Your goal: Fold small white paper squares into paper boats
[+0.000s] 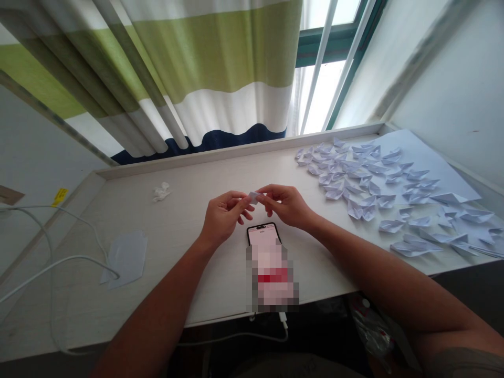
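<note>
I am pinching a small folded paper piece point(254, 197) between left hand point(223, 215) and right hand point(286, 205), above the phone point(270, 262).

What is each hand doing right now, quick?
Left hand: closed, pinching one end of the paper.
Right hand: closed, pinching the other end.
</note>
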Motion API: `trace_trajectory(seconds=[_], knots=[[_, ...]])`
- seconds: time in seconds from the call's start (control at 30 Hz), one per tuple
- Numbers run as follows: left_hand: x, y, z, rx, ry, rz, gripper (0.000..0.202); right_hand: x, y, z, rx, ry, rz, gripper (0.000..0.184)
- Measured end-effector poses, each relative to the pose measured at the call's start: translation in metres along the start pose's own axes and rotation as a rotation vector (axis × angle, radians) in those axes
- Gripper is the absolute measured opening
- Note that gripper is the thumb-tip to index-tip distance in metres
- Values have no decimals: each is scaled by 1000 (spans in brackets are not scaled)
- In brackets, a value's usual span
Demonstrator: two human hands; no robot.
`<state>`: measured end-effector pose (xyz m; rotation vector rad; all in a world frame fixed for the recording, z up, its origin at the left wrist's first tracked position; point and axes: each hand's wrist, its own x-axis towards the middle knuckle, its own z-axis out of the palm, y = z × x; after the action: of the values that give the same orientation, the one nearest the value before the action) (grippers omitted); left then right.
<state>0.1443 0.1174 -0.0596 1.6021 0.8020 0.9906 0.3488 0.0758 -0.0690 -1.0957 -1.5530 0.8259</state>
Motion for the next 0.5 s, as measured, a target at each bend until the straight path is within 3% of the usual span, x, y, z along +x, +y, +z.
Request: trace_trajectory(seconds=[0.13,0.27,0.4,0.5], knots=[[-2,0,6,-88,81,76,22,-1,2,2,201,24,-23,29],[-3,3,8,-87,158,171,14,-2,3,4,203,26,-90,24],[-4,3,5,-76,97,278,9,-1,2,4,151,83,-208,13],[-4,2,2,-48,47,280,8,-1,-1,4,87,120,-271,8]])
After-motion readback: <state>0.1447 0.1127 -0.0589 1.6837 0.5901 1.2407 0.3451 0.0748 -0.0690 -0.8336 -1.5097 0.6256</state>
